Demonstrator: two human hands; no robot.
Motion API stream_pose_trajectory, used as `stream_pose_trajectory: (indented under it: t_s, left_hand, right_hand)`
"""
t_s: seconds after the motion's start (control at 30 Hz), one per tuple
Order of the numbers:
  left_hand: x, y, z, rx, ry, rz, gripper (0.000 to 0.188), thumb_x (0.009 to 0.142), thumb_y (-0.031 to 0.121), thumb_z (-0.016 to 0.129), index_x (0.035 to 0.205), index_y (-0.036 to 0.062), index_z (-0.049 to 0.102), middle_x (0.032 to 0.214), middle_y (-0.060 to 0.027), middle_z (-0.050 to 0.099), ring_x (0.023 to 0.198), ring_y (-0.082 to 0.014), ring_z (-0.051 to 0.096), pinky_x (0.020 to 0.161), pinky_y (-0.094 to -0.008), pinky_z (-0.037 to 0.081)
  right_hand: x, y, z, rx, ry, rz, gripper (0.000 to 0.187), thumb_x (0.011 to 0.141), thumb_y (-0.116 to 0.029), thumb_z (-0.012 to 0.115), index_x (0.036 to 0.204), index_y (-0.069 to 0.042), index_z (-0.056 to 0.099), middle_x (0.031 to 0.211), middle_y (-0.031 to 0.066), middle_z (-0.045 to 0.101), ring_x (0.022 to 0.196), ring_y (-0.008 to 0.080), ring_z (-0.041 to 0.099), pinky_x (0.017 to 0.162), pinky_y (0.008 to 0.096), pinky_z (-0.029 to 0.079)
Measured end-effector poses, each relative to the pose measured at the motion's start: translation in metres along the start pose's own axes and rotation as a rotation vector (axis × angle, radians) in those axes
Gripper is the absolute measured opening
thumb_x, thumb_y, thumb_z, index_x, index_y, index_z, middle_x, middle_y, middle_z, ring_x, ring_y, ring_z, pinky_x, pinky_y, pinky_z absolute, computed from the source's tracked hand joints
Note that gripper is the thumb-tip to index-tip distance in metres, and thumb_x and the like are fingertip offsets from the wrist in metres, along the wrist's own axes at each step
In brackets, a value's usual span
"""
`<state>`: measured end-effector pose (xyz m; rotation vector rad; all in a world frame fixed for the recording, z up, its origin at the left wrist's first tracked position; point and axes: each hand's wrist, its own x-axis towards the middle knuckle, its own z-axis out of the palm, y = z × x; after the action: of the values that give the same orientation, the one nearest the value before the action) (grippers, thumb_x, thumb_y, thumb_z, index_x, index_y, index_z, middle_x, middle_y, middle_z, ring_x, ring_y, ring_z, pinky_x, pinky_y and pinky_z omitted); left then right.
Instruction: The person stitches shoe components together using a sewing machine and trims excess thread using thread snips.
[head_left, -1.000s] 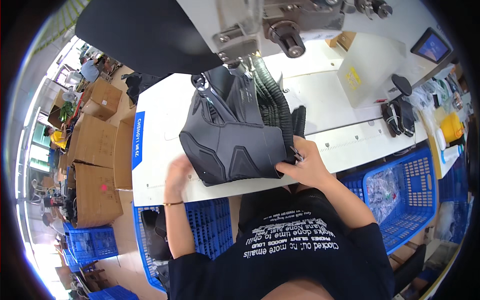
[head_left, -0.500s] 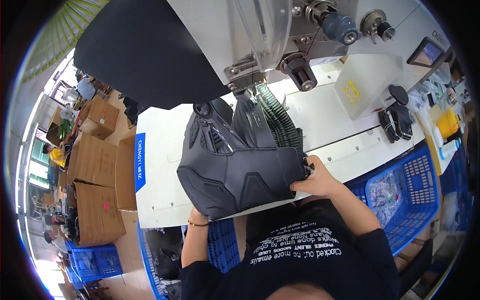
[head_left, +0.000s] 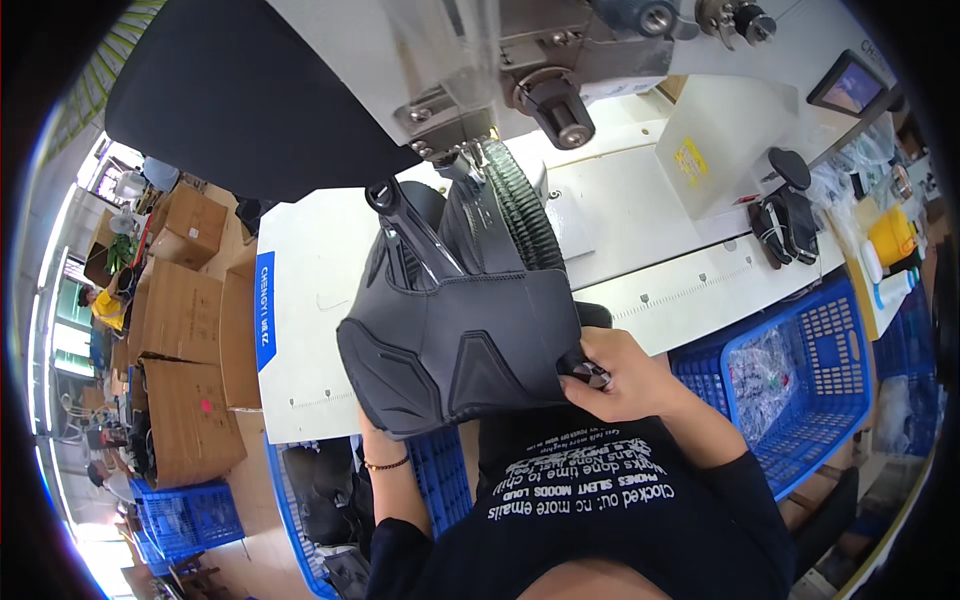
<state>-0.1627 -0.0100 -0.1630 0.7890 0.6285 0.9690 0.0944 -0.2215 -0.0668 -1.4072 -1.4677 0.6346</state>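
Observation:
A black moulded bag-like piece with raised angular panels and a glossy strut-like handle lies on the white sewing table, its far part at the machine's needle area. Along its right side runs a pleated, ribbed strip, greenish under the machine's light. My right hand is closed on the piece's near right corner, the thumb bent against a small dark-and-light bit at the edge. Under the near left corner sits my left hand, its fingers hidden by the piece; a beaded bracelet circles that wrist.
The sewing machine head hangs over the far side, with a dark flat panel to its left. Blue baskets stand by the table at right and below left. Cardboard boxes fill the left floor. A black foot-shaped item rests at right.
The whole view has shifted, so machine and table sit further left and up. My right hand has drawn the near right corner toward my body; less of the strip's near end shows.

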Motion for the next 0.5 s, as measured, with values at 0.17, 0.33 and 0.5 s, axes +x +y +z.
stream_pose_trajectory:
  t_s: [0.17, 0.33, 0.5]
  left_hand:
    - [-0.021, 0.029, 0.013, 0.465, 0.435, 0.710, 0.046, 0.083, 0.012, 0.051, 0.121, -0.0025, 0.031, 0.112, -0.0154, 0.043, 0.104, -0.0231, 0.045, 0.084, -0.0323, 0.040]
    - [-0.078, 0.030, 0.156, 1.658, -0.644, 0.965, 0.085, 0.054, 0.033, 0.077, 0.123, 0.0040, 0.036, 0.132, -0.0245, 0.024, 0.121, -0.0442, 0.022, 0.094, -0.0574, 0.018]
    - [-0.067, 0.025, 0.179, 1.734, -0.825, 0.835, 0.095, 0.048, 0.015, 0.075, 0.129, -0.0001, 0.027, 0.135, -0.0272, 0.018, 0.125, -0.0442, 0.018, 0.100, -0.0515, 0.016]
  right_hand:
    - [-0.002, -0.010, -0.009, 0.023, 0.056, -0.030, 0.022, 0.066, -0.013, 0.060, 0.067, 0.001, 0.044, 0.061, 0.0166, 0.044, 0.055, 0.0347, 0.045, 0.049, 0.0379, 0.034]
    - [-0.006, -0.014, -0.016, 0.085, -0.028, 0.072, 0.030, 0.081, -0.019, 0.056, 0.066, 0.003, 0.042, 0.058, 0.0178, 0.043, 0.053, 0.0297, 0.046, 0.048, 0.0348, 0.034]
    - [-0.013, -0.029, -0.025, 0.491, 0.057, 0.247, 0.029, 0.085, -0.027, 0.052, 0.090, 0.002, 0.057, 0.058, -0.0006, 0.051, 0.053, 0.0043, 0.040, 0.047, 0.0212, 0.033]
